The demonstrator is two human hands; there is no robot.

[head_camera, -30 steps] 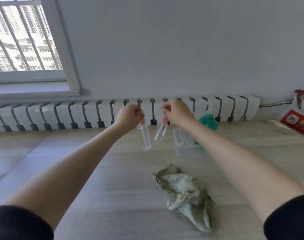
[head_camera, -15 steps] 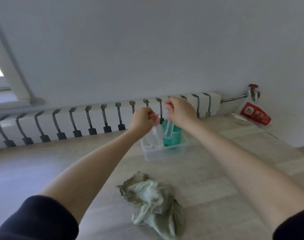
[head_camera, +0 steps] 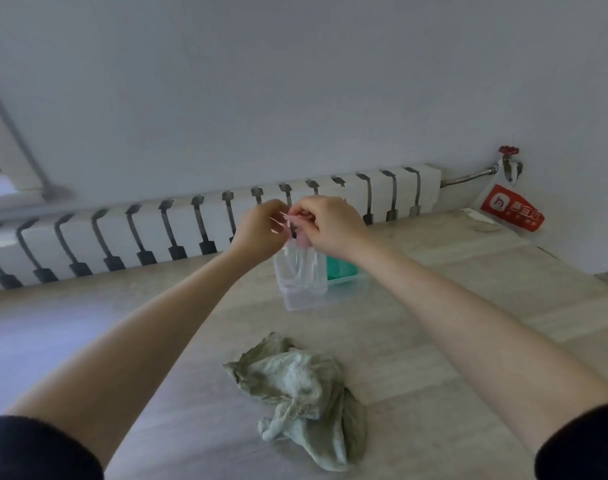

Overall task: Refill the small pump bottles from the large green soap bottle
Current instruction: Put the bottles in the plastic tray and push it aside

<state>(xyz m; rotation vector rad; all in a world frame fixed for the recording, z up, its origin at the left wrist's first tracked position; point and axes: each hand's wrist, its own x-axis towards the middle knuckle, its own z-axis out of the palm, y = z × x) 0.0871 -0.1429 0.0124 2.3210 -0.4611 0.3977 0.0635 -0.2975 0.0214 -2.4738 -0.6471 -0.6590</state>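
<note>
Now our left hand and right hand meet over the far middle of the table. Both have curled fingers pinching the pink tops of the small pump bottles, which hang upright over a clear bin. The large green soap bottle stands in the bin's right side, and a crumpled cloth lies nearer.
</note>
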